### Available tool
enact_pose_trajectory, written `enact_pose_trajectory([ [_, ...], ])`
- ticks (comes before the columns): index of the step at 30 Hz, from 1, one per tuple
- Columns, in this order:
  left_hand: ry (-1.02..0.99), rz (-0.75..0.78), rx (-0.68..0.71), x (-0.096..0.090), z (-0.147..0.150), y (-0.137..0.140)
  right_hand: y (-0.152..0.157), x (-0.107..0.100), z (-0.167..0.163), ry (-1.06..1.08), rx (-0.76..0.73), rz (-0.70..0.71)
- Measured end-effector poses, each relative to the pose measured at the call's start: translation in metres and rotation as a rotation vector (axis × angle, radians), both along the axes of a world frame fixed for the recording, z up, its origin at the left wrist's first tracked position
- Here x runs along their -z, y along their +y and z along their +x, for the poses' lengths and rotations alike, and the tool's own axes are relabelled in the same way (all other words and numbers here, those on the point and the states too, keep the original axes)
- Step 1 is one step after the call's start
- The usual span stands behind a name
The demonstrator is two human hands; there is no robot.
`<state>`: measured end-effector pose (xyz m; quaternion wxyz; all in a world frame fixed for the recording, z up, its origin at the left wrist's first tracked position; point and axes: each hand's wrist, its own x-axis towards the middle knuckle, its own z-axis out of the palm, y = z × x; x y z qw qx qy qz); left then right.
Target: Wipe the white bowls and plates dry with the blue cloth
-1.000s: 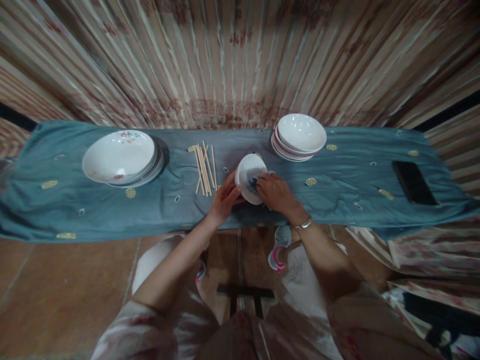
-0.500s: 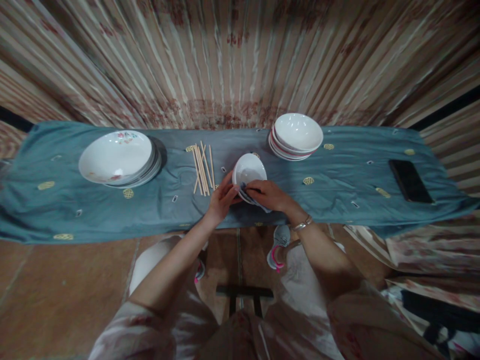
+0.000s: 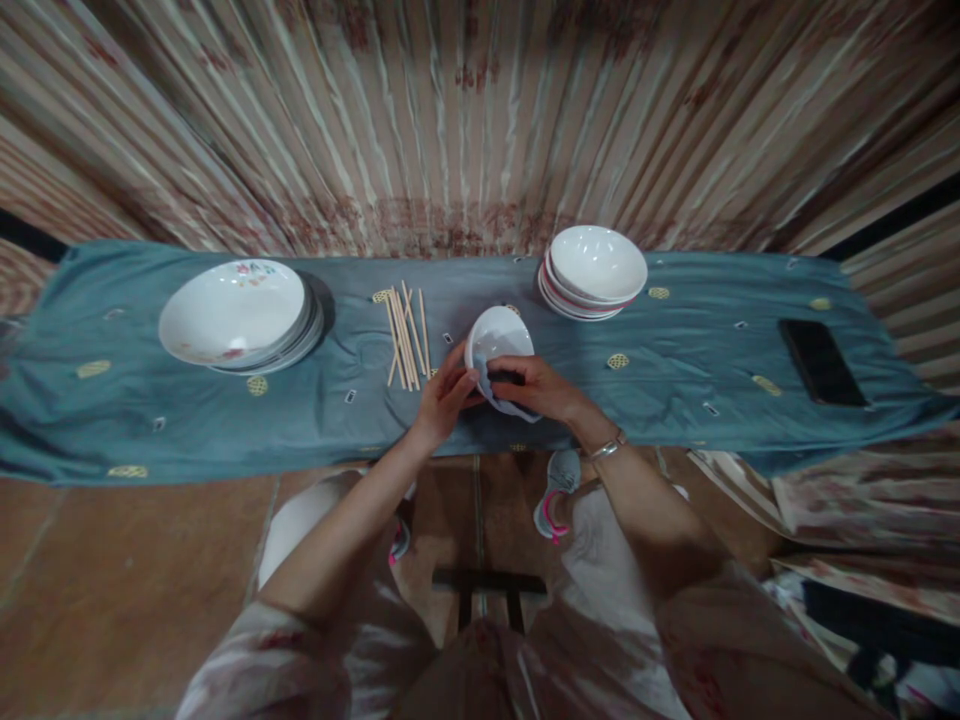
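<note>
A small white bowl (image 3: 496, 330) is tilted toward me above the front part of the table. My left hand (image 3: 448, 393) grips its left side, thumb on the rim and fingers behind the wall. At the near rim my right hand (image 3: 536, 385) is closed on a light grey-blue cloth (image 3: 486, 383), which drapes over the edge and into the bowl. The right fingertips are partly hidden by the cloth. Just left of the bowl, several wooden chopsticks (image 3: 406, 340) lie loosely side by side, a few of them crossing.
A stack of white plates (image 3: 236, 312) with floral decoration stands on the left. Stacked white bowls (image 3: 596, 265) with red bands stand behind and right of my hands. A black phone (image 3: 821, 362) lies far right on the blue-green tablecloth (image 3: 697, 350). A pleated curtain (image 3: 480, 130) hangs behind.
My right hand and the cloth have shifted slightly within the bowl, and more of the cloth now shows along its near rim. The left hand keeps its hold.
</note>
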<state>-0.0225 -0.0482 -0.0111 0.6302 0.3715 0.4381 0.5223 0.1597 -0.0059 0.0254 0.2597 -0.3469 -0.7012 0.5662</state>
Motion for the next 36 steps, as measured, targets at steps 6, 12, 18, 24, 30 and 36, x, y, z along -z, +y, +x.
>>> enact_pose_trajectory([
  [6, -0.014, -0.014, -0.006, -0.002, 0.001, -0.001, 0.005, -0.002, 0.008, -0.082, -0.097, 0.016],
  [12, -0.002, 0.000, 0.028, -0.002, 0.000, -0.001, 0.007, -0.004, 0.016, -0.261, -0.128, 0.065],
  [18, 0.006, -0.008, 0.017, -0.004, 0.000, -0.002, 0.008, -0.007, 0.023, -0.380, -0.134, 0.115],
  [24, 0.002, 0.009, 0.017, -0.006, 0.001, -0.002, 0.009, -0.006, 0.023, -0.375, -0.131, 0.123],
  [30, -0.001, 0.022, 0.023, -0.004, 0.001, -0.001, 0.007, -0.006, 0.010, -0.207, -0.089, 0.063],
  [36, 0.028, -0.007, -0.020, 0.001, 0.000, -0.001, 0.002, -0.007, -0.007, 0.008, 0.026, -0.031],
])
